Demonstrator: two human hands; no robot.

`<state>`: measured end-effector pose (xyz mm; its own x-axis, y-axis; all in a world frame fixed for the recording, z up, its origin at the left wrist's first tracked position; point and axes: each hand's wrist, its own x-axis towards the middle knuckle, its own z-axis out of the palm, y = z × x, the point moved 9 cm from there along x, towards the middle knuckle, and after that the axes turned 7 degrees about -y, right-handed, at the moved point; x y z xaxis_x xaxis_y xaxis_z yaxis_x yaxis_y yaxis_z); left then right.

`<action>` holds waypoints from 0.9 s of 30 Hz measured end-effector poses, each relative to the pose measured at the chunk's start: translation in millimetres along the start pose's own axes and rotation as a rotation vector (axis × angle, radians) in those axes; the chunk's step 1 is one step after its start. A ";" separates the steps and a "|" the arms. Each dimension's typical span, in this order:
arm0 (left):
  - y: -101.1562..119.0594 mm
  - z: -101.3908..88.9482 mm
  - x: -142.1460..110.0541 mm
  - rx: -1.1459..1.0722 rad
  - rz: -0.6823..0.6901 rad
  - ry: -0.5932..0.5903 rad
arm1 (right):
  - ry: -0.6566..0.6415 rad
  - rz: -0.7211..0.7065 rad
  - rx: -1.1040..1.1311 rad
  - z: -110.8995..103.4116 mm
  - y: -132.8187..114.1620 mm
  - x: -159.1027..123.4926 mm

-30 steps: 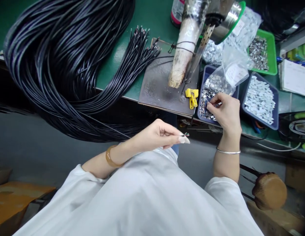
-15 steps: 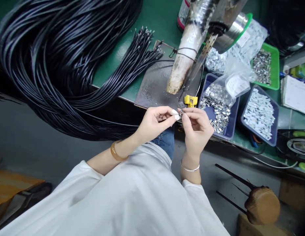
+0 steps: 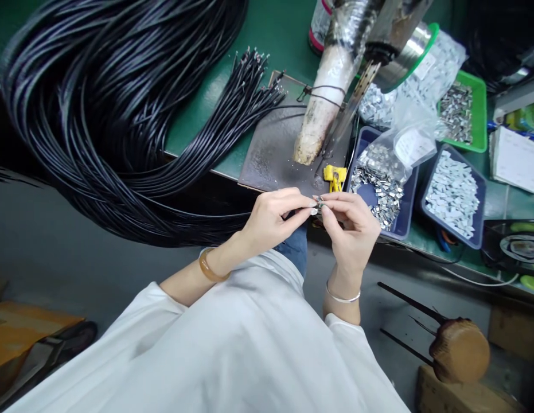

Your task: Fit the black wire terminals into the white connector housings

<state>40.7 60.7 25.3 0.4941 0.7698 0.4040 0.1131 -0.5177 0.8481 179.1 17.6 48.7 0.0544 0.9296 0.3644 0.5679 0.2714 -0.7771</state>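
Observation:
My left hand is closed in a pinch, thumb and forefinger meeting at the fingertips; what lies between them is too small and covered to name. My right hand pinches a small shiny metal piece, its fingertips almost touching those of the left. Both hands are in front of the bench edge, over my lap. Just beyond the fingertips a yellow clip-like piece sits at the edge of a dark plate. A large bundle of black cables stretches from the left toward my left wrist.
A plastic-wrapped tube hangs over the plate. To the right are a blue tray of metal pieces, another blue tray of pale pieces, a green tray and a wire spool. A stool stands on the floor.
Both hands have shifted slightly right, still pinched together. The left fingertips have turned a little, and less of the pale thumbnail shows. The view has moved slightly.

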 end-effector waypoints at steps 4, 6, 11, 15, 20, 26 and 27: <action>20.4 2.7 -8.0 0.243 0.153 -0.019 | -0.012 -0.049 -0.113 -1.4 -17.0 -6.6; 24.6 1.6 -12.2 0.151 0.140 0.000 | 0.023 -0.006 0.018 -0.9 -16.5 -10.4; -8.3 6.3 -16.7 -0.513 -0.261 0.017 | 0.155 0.003 0.125 0.6 -12.1 -14.1; -30.4 8.1 -10.7 -0.768 -0.427 0.031 | 0.276 -0.076 -0.041 -10.1 -12.4 -11.4; -44.9 3.8 -1.1 -0.796 -0.468 0.096 | 0.255 -0.248 -0.116 -7.1 -22.1 -8.4; -44.8 2.9 6.4 -0.743 -0.460 0.069 | 0.219 -0.267 -0.024 3.5 -11.8 -1.8; -44.8 2.0 7.7 -0.739 -0.458 0.071 | 0.228 -0.225 0.035 2.5 -4.9 -0.2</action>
<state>41.1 89.0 -10.3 0.4795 0.8770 -0.0312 -0.3128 0.2040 0.9277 174.3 16.8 51.1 0.1153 0.7668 0.6315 0.5584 0.4757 -0.6796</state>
